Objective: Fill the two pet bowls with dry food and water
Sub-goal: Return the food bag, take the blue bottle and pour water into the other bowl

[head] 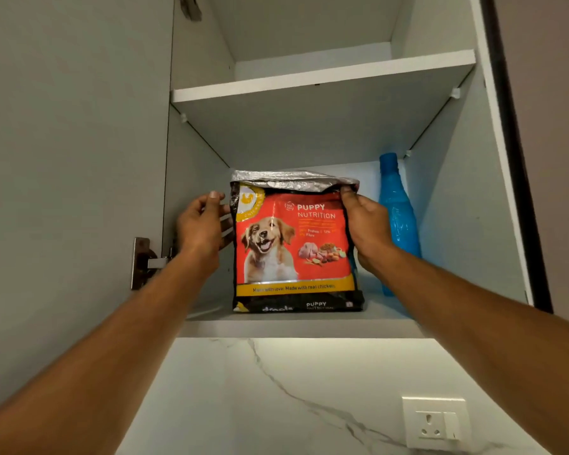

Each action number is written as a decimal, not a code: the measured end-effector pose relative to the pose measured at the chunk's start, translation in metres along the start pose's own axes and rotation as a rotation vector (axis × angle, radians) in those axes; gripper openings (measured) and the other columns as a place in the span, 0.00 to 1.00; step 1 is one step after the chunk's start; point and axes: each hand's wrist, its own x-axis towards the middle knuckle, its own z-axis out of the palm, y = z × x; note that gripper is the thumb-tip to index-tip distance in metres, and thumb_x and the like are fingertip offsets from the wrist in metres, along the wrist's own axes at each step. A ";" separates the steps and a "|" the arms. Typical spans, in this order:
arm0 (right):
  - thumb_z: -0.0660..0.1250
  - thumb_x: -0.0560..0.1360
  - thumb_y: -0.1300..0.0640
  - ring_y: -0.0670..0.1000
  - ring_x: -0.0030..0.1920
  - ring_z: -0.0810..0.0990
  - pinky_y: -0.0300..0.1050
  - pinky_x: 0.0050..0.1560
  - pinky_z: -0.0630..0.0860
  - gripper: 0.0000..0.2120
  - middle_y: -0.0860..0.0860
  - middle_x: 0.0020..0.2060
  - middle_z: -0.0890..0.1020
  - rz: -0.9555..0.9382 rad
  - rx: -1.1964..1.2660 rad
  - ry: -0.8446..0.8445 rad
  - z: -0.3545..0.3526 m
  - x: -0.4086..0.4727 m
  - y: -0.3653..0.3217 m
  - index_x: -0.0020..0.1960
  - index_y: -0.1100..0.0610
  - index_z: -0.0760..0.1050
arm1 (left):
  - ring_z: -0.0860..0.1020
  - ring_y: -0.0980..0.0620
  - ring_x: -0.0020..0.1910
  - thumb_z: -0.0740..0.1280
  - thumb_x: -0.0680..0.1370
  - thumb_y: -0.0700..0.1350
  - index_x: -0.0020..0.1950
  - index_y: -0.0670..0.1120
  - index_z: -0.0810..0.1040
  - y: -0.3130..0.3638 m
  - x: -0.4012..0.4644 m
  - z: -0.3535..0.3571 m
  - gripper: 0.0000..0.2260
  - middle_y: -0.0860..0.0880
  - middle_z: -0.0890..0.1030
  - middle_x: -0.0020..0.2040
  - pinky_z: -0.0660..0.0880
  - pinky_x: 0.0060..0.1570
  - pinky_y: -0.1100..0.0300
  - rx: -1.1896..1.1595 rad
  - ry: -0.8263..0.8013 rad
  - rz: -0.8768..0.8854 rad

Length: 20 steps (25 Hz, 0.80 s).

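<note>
Puppy food bag (294,247) stands upright on the lower cabinet shelf (276,326), foil top folded over. Our right hand (367,228) pinches its upper right corner; our left hand (201,224) cups its left edge, fingers behind. Blue bottle (396,208) just beside, right.

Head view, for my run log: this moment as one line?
left hand: holds food bag | right hand: grips bag | bag: on cabinet shelf
</note>
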 end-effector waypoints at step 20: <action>0.71 0.66 0.32 0.59 0.55 0.83 0.56 0.55 0.81 0.42 0.57 0.65 0.77 0.429 -1.081 -0.747 0.003 -0.001 0.002 0.72 0.53 0.66 | 0.78 0.44 0.61 0.81 0.67 0.56 0.75 0.47 0.62 -0.011 -0.029 0.006 0.43 0.47 0.77 0.67 0.81 0.56 0.49 1.217 -0.444 -0.011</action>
